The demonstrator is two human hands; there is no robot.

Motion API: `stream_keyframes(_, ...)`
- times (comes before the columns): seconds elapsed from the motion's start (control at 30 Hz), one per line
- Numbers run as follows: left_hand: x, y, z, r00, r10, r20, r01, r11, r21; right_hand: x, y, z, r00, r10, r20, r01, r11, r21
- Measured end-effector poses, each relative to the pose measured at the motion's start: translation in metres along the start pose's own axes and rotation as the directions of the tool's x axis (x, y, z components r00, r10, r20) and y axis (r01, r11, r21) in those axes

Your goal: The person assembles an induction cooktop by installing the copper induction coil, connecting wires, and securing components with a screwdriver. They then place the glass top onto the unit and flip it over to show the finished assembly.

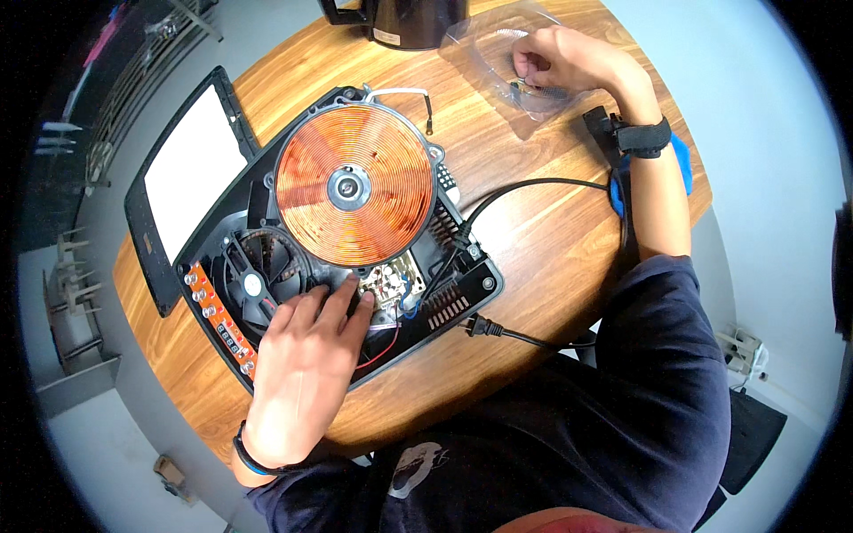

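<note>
An opened induction cooker base [491,277] lies on the table with its insides showing. Its round copper coil [306,195] sits over the middle, and a black cooling fan [267,266] is at its left. My left hand [306,355] rests open near the fan and the coil's near edge, its fingertips touching the circuit board [395,282]. At the far right, my right hand [555,58] reaches into a clear plastic tray [498,67] holding small parts. Its fingers are bent together in a pinch; whatever is between them cannot be made out.
Left of the base lies a black-framed panel with a white face [195,164]. An orange control board [213,315] lines the base's left edge. A dark kettle [413,22] stands at the back. The power cord's plug [484,327] is near the front; blue cloth [682,164] lies under my right forearm.
</note>
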State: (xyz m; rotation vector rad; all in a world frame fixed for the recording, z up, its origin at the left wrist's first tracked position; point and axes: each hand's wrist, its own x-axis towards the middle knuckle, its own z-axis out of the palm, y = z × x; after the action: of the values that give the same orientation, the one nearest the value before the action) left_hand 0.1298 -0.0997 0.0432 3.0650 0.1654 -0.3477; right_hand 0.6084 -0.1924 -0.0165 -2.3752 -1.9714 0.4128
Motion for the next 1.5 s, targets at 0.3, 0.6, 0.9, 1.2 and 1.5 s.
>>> stream_keyframes(0.3,-0.004,0.002,0.001,0.998,-0.051,0.022,0.052,0.998,-0.029,-0.014,0.018,-0.019,0.996,-0.052,-0.068,0.058,0.995,0.082)
stream_keyframes(0.6,-0.001,-0.003,0.002,0.997,-0.068,0.033,0.070,0.994,-0.088,-0.012,0.015,-0.022,0.997,0.061,-0.041,-0.054,0.985,0.162)
stream_keyframes(0.9,0.001,-0.006,0.001,0.994,-0.079,0.070,0.088,0.987,-0.138,-0.009,-0.014,-0.012,0.996,-0.065,-0.065,0.069,0.995,0.067)
stream_keyframes(1.2,0.003,-0.005,0.000,0.994,-0.074,0.075,0.083,0.988,-0.134,-0.002,-0.048,-0.003,0.975,-0.213,0.058,0.192,0.948,0.252)
stream_keyframes(1.5,0.003,-0.004,-0.002,0.993,-0.066,0.094,0.078,0.989,-0.125,-0.008,-0.050,0.005,0.953,-0.292,-0.075,0.299,0.948,0.109)
